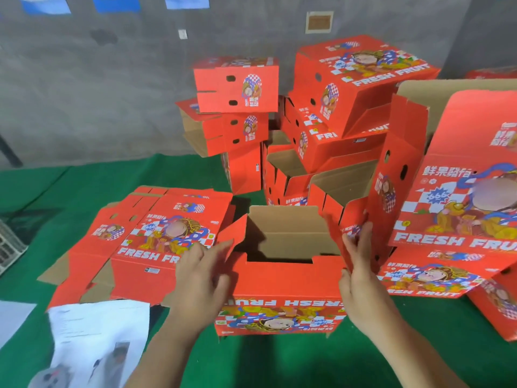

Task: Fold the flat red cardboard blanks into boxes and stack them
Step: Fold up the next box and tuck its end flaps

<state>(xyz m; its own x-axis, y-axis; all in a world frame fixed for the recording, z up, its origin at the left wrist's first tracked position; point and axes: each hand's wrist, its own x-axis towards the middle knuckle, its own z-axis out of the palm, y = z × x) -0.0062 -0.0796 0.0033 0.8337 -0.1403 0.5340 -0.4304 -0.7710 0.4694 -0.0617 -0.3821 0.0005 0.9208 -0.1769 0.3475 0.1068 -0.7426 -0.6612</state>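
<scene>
Standing open-topped at the near centre of the green counter (251,359), a half-folded red box (282,301) is worked by two bare hands. The left hand (200,278) presses its straight fingers against the box's left flap (233,242), which tilts outward; the right hand (361,273) holds the right flap (337,239), fingers spread along its outer face and thumb on the inner side. Flat blanks (156,239) lie just left of the box. Folded boxes (330,113) are piled at the far side, more blanks (458,197) leaning at right. White paper (98,343) lies near left
</scene>
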